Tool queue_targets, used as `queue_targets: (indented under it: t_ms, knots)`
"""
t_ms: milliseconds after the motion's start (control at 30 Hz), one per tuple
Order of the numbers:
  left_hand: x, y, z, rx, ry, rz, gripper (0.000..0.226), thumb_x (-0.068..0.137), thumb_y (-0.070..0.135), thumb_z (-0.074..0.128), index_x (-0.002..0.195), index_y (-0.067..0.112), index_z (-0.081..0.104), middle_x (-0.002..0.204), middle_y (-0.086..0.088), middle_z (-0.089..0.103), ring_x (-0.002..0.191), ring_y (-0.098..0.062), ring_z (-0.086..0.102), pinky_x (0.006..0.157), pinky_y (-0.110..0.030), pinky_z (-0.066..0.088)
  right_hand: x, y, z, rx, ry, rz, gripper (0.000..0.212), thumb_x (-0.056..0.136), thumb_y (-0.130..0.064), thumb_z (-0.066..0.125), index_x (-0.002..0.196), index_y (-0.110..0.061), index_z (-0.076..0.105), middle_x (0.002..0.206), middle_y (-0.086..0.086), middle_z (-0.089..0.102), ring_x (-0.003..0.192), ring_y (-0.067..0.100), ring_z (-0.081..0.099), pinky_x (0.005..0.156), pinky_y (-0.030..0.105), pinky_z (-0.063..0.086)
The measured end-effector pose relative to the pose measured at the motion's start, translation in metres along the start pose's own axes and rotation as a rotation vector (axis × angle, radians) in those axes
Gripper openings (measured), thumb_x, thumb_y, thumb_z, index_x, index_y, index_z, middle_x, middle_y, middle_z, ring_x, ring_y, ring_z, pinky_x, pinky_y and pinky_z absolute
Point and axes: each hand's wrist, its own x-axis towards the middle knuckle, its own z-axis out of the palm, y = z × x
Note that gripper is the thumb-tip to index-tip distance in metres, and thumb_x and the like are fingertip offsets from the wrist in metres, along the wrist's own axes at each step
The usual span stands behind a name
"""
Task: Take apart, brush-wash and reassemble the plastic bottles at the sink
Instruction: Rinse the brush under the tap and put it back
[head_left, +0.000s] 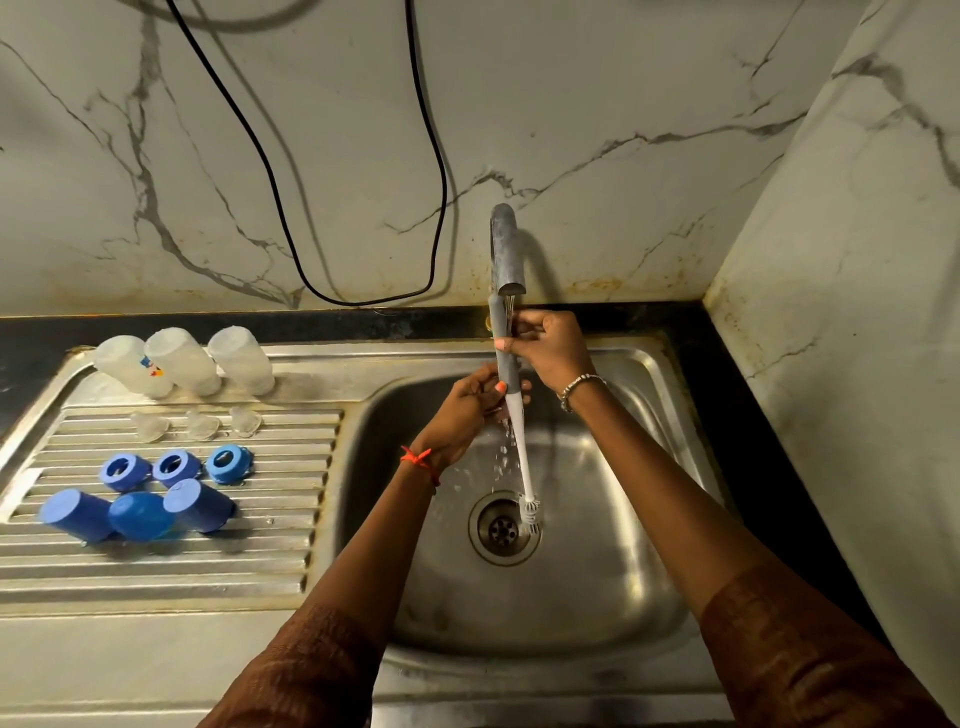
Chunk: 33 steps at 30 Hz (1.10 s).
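Observation:
I hold a long bottle brush (517, 431) upright under the running tap (506, 249), bristle end down near the drain. My right hand (550, 348) grips the grey handle high up. My left hand (475, 405) is closed around the handle lower down, where it meets the white stem. Three clear bottle bodies (182, 361) stand upside down at the back of the drainboard (171, 561). In front of them lie three clear teats (200, 423), then three blue collar rings (176, 465), then three blue caps (140, 514).
The steel sink basin (587, 571) has its drain (501, 527) at the centre, with water splashing above it. A black cable (363, 299) hangs against the marble wall behind. A marble side wall (857, 364) stands close on the right.

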Motion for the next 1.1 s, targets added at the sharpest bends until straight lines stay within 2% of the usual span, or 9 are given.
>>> queue_targets:
  t_ms: [100, 233, 433, 533, 633, 733, 900, 1033, 1100]
  knots:
    - [-0.004, -0.004, -0.002, 0.019, -0.032, -0.045, 0.035, 0.099, 0.003, 0.037, 0.134, 0.001, 0.044, 0.109, -0.013, 0.064, 0.095, -0.02, 0.067, 0.083, -0.03, 0.056, -0.006, 0.005, -0.003, -0.024, -0.015, 0.041, 0.034, 0.074, 0.001, 0.074, 0.106, 0.005, 0.065, 0.098, 0.018, 0.068, 0.087, 0.024, 0.065, 0.077, 0.034, 0.057]
    - [-0.011, -0.01, -0.003, 0.125, -0.07, -0.036, 0.032, 0.098, 0.001, 0.039, 0.128, 0.004, 0.049, 0.108, -0.011, 0.064, 0.099, -0.018, 0.064, 0.088, -0.03, 0.053, -0.016, 0.007, -0.012, -0.075, -0.043, 0.034, 0.037, 0.071, 0.001, 0.076, 0.106, 0.003, 0.065, 0.094, 0.01, 0.067, 0.083, 0.018, 0.062, 0.068, 0.018, 0.052]
    - [-0.018, -0.009, -0.002, 0.212, -0.089, -0.01, 0.03, 0.097, -0.003, 0.038, 0.123, 0.007, 0.052, 0.11, -0.009, 0.063, 0.104, -0.015, 0.062, 0.094, -0.027, 0.05, -0.031, 0.006, -0.026, -0.168, -0.093, -0.021, 0.039, 0.071, -0.003, 0.077, 0.107, 0.001, 0.066, 0.098, 0.014, 0.069, 0.087, 0.02, 0.063, 0.071, 0.02, 0.051]
    - [-0.02, -0.006, 0.004, 0.265, -0.125, -0.011, 0.032, 0.097, -0.003, 0.038, 0.125, 0.006, 0.051, 0.113, -0.01, 0.062, 0.108, -0.016, 0.061, 0.092, -0.026, 0.05, -0.038, -0.002, -0.037, -0.254, -0.162, -0.031, 0.031, 0.073, -0.005, 0.075, 0.103, -0.002, 0.066, 0.089, 0.009, 0.067, 0.074, 0.014, 0.06, 0.058, 0.014, 0.048]
    - [-0.022, -0.005, 0.014, 0.343, -0.156, -0.008, 0.033, 0.097, -0.001, 0.04, 0.127, 0.006, 0.052, 0.116, -0.008, 0.062, 0.109, -0.015, 0.06, 0.094, -0.028, 0.05, -0.044, -0.009, -0.055, -0.342, -0.204, -0.029, 0.024, 0.073, -0.004, 0.074, 0.097, 0.0, 0.068, 0.087, 0.015, 0.069, 0.071, 0.019, 0.063, 0.053, 0.024, 0.052]
    - [-0.02, -0.007, 0.026, 0.427, -0.128, 0.024, 0.033, 0.096, -0.002, 0.045, 0.127, 0.003, 0.055, 0.12, -0.012, 0.061, 0.11, -0.02, 0.059, 0.094, -0.029, 0.05, -0.053, -0.016, -0.076, -0.312, -0.067, -0.056, 0.013, 0.069, 0.003, 0.073, 0.082, 0.004, 0.07, 0.073, 0.015, 0.068, 0.055, 0.01, 0.061, 0.052, 0.026, 0.053]
    - [-0.022, -0.016, 0.043, 0.514, 0.028, 0.018, 0.039, 0.092, -0.005, 0.052, 0.13, -0.005, 0.049, 0.118, -0.009, 0.056, 0.106, -0.015, 0.052, 0.074, -0.004, 0.047, -0.07, -0.034, -0.126, -0.197, 0.324, -0.086, 0.006, 0.067, 0.006, 0.067, 0.07, 0.002, 0.069, 0.059, 0.011, 0.063, 0.042, 0.003, 0.053, 0.05, 0.019, 0.048]
    - [-0.026, -0.028, 0.041, 0.551, 0.095, -0.058, 0.032, 0.092, -0.001, 0.053, 0.125, -0.002, 0.055, 0.101, -0.001, 0.06, 0.084, -0.004, 0.055, 0.064, -0.009, 0.046, -0.083, -0.038, -0.167, -0.256, 0.625, -0.196, 0.004, 0.067, -0.004, 0.066, 0.066, -0.001, 0.068, 0.057, 0.007, 0.063, 0.048, 0.001, 0.057, 0.052, 0.01, 0.043]
    - [-0.027, -0.034, 0.037, 0.547, 0.115, -0.101, 0.029, 0.092, -0.002, 0.054, 0.12, -0.003, 0.058, 0.09, 0.002, 0.06, 0.082, -0.01, 0.056, 0.065, -0.014, 0.044, -0.09, -0.036, -0.179, -0.197, 0.721, -0.223, 0.006, 0.068, -0.004, 0.067, 0.073, -0.002, 0.07, 0.063, 0.005, 0.064, 0.051, -0.001, 0.058, 0.051, 0.007, 0.044]
